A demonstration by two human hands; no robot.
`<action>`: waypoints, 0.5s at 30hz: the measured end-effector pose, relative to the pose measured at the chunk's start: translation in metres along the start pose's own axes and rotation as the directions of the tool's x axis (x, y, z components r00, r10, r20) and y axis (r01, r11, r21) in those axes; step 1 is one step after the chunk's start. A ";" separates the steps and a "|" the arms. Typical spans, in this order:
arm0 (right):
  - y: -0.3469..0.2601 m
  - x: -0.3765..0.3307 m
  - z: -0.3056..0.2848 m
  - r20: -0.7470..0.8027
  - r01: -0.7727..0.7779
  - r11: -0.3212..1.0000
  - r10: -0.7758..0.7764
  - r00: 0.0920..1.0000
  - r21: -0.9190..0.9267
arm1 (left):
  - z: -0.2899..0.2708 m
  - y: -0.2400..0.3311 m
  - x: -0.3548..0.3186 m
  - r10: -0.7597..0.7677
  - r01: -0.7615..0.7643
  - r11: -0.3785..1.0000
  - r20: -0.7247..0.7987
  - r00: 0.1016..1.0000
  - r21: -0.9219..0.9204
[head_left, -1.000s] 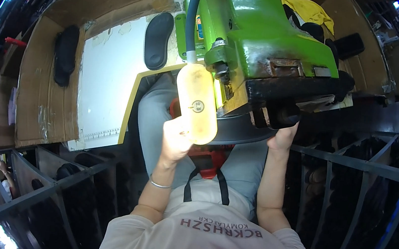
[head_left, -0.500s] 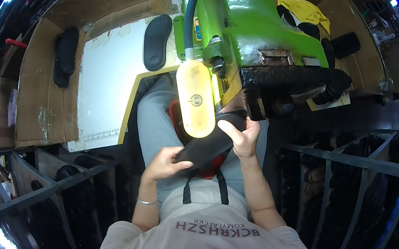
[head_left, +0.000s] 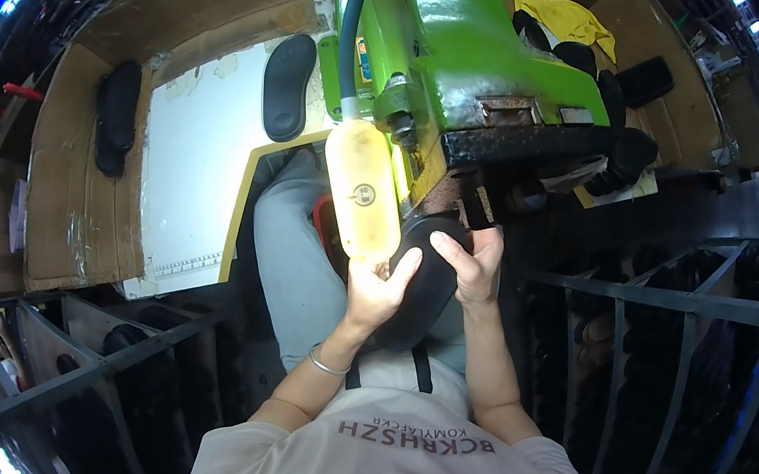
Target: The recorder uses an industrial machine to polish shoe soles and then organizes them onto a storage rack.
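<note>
A black shoe sole (head_left: 422, 294) is held between both hands, below the head of a green machine (head_left: 497, 52). My left hand (head_left: 372, 295) grips its left edge, thumb raised along the side and fingers partly hidden. With the thumb on top, my right hand (head_left: 478, 266) grips the sole's right side near its far end, close under the machine's dark metal working part. A yellow oblong lamp (head_left: 360, 199) on a blue-grey hose hangs just left of the sole and hides part of my left fingers.
On the white tabletop (head_left: 186, 156) at left lies another black sole (head_left: 286, 88). More dark soles (head_left: 116, 119) lean against a cardboard wall (head_left: 71, 199). A yellow cloth (head_left: 567, 25) lies in a box at right. Metal racks (head_left: 656, 298) flank me on both sides.
The sole has swung from a slant to nearly upright in the picture. My left hand has moved up and right along it, beside the lamp. My right hand keeps its hold.
</note>
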State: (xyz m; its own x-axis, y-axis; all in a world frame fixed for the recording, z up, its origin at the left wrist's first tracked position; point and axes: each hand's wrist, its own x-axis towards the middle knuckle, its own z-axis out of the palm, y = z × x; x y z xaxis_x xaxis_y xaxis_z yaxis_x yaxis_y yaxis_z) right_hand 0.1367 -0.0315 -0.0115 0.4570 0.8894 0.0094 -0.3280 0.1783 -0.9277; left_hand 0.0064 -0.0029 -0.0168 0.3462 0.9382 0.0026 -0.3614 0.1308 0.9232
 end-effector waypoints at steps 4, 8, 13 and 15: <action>0.014 -0.015 -0.008 -0.095 0.055 0.987 -0.070 0.993 -0.149 | 0.011 0.000 0.013 0.097 -0.092 0.962 -0.009 0.995 0.256; 0.025 -0.075 -0.020 0.014 -0.216 0.965 0.220 0.975 -0.146 | 0.025 0.006 0.023 0.184 -0.181 0.910 0.028 0.983 0.373; 0.022 -0.129 -0.060 -0.048 -0.547 0.833 0.552 0.833 0.078 | 0.028 0.005 0.011 0.121 -0.097 0.970 -0.094 0.988 0.222; 0.009 -0.125 -0.076 -0.164 -0.361 0.927 0.374 0.913 0.105 | 0.028 0.001 0.005 0.039 -0.034 0.999 -0.158 0.987 0.035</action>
State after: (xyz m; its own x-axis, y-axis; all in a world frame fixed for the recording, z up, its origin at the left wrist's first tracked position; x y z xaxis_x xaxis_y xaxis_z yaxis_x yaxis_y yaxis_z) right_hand 0.1394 -0.1732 -0.0494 0.4304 0.8094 -0.3996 -0.5557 -0.1113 -0.8239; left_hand 0.0318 -0.0071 -0.0050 0.1905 0.9814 -0.0219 -0.3429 0.0874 0.9353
